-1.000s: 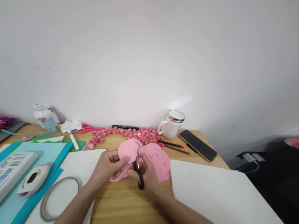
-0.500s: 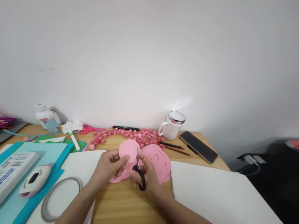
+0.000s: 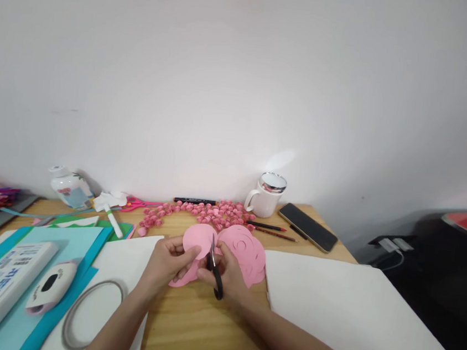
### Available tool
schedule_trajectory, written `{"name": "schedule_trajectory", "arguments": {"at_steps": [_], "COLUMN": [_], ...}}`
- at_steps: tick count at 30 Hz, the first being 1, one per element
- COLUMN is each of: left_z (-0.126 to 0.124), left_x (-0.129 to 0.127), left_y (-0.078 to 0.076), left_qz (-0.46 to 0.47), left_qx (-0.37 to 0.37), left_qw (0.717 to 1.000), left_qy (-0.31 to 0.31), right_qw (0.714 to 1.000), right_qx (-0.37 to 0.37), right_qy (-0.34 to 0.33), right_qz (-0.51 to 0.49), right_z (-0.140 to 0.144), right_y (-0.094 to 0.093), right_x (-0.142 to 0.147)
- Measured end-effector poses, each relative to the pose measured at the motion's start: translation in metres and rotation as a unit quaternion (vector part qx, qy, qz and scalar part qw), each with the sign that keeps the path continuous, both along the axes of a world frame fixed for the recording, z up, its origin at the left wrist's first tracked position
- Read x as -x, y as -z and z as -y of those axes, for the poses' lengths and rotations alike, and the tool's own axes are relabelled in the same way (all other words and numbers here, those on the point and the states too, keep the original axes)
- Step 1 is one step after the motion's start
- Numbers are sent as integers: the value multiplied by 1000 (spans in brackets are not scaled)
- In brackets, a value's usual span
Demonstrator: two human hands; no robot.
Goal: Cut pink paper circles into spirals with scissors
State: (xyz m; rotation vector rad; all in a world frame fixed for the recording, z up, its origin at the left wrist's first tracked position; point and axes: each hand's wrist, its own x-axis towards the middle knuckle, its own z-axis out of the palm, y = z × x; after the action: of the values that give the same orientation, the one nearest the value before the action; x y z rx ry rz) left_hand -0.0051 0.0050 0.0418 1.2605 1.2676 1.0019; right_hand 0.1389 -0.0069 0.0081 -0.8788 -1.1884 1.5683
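Pink disc (image 3: 197,237) in pinch of left hand (image 3: 168,260); scissors (image 3: 215,272) in grip of right hand (image 3: 228,275), handles (image 3: 218,292) partly out of sight

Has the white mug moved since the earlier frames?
No. Judged against the black phone beside it, the white mug keeps the same place; both shift together only slightly in the picture.

2 bare forearms (image 3: 283,336) angled inward, left fingers (image 3: 187,257) in a pinch, right fingers (image 3: 227,257) curled nearby.
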Motion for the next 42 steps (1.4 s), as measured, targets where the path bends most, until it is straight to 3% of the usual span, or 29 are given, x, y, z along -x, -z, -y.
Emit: {"name": "schedule_trajectory", "arguments": {"at_steps": [10, 17, 22, 27, 36, 42], "left_z": [2, 2, 1, 0, 0, 0], "left_x": [-3, -3, -2, -5, -4, -4], "left_y": [-8, -7, -6, -6, 0, 1], "left_qz": [-19, -15, -3, 65, 46, 60], "left_qx": [-32, -24, -43, -28, -23, -20], "left_qw": [999, 999, 999, 997, 998, 998], "left_qy": [-33, -39, -29, 11, 25, 16], "right_qw": [1000, 1000, 999, 1000, 1000, 999], "right_qx": [-3, -4, -5, -2, 9, 28], "right_qy": [-2, -1, 2, -14, 15, 16], "right_qz": [31, 28, 39, 17, -9, 11], "right_z": [1, -1, -1, 0, 2, 2], "right_y": [2, 17, 17, 20, 1, 1], "right_x": [-2, 1, 2, 3, 2, 2]}}
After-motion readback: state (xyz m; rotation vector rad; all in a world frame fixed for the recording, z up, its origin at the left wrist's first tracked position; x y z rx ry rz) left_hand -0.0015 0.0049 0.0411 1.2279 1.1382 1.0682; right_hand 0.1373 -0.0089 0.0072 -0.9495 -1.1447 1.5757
